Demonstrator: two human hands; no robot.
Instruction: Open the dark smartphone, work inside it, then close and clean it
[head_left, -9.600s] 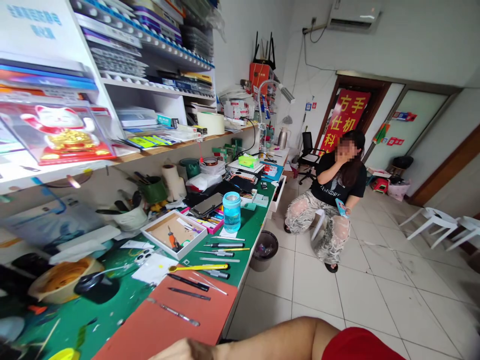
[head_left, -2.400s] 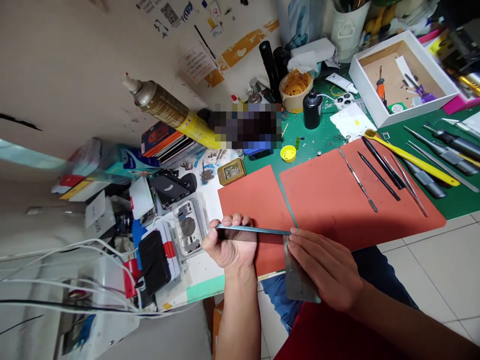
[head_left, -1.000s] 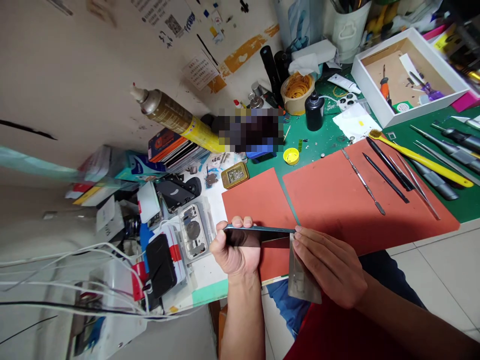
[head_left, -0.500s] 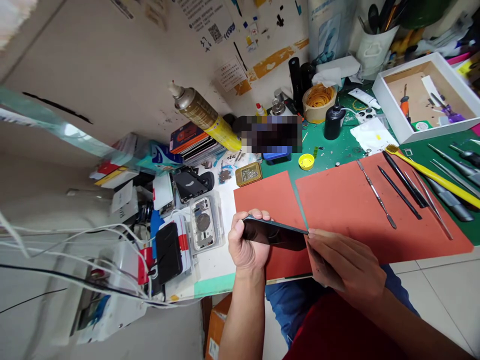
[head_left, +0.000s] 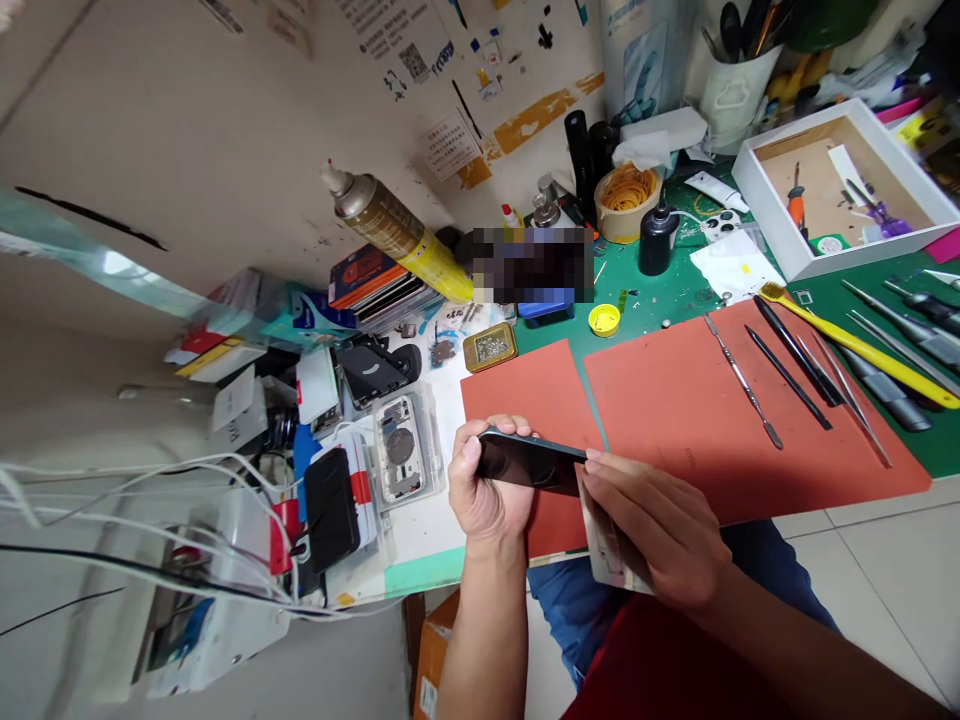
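Green bench mat (head_left: 660, 290), 2 orange-red silicone pads (head_left: 697, 430) below it. Black glass phone (head_left: 529, 462) held over the left pad, its edges gripped by curled left-hand fingers (head_left: 499, 424). Right hand (head_left: 652, 530) pinches thin pale plate (head_left: 609, 550) at phone's end. Phone likely slippery, fragile: take by edges.

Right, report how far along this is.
Looks done: phone housing lies opened in its clear case. In hand: left hand grips a black phone, right hand presses a thin sheet to its edge. Seemingly left: the spudger on the orange mat.
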